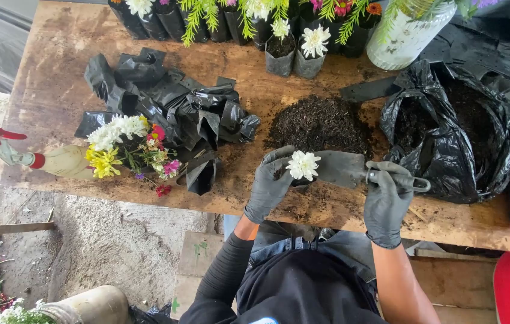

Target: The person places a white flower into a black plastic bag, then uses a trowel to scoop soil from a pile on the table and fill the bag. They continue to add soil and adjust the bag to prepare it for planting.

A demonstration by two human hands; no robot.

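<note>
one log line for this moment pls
left hand: holds small bag with white flower | right hand: grips trowel, blade by flower | soil pile behind | table

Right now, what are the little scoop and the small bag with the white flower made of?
The scoop in the right hand looks like dull grey metal: flat, stiff, soil-smudged, no shine. The small bag in the left hand is mostly hidden; it seems thin black plastic, like the crinkly, glossy empty bags nearby.

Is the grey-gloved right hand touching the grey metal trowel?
Touching: the head view shows the grey-gloved right hand wrapped around the handle of the grey metal trowel.
</note>
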